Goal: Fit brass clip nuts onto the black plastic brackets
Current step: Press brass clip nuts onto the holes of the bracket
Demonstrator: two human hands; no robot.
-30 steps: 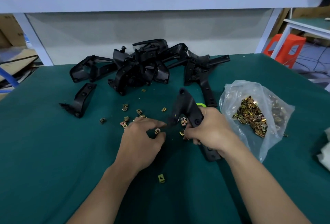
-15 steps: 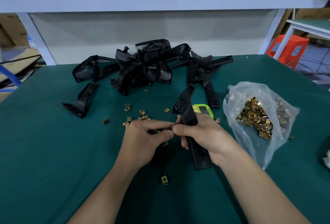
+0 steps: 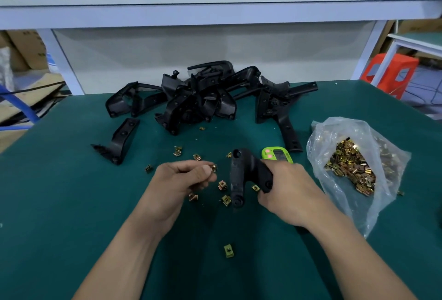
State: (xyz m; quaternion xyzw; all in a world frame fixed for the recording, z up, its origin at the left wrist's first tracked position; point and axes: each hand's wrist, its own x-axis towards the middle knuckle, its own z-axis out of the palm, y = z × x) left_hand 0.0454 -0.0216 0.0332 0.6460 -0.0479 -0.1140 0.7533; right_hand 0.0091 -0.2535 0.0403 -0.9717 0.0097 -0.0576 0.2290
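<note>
left hand (image 3: pixel 184 180) pinches a clip nut (image 3: pixel 213 168) just left of the bracket (image 3: pixel 241 177), which the right hand (image 3: pixel 287 187) grips, long leg pointing toward them.

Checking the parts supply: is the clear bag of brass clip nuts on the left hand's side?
No, the clear bag of brass clip nuts lies on the green mat to the right of the right hand.

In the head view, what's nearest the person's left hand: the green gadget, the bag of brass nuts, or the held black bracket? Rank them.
1. The black bracket, just right of the left hand.
2. The green gadget, beyond the right hand.
3. The bag of brass nuts, far right.
</note>
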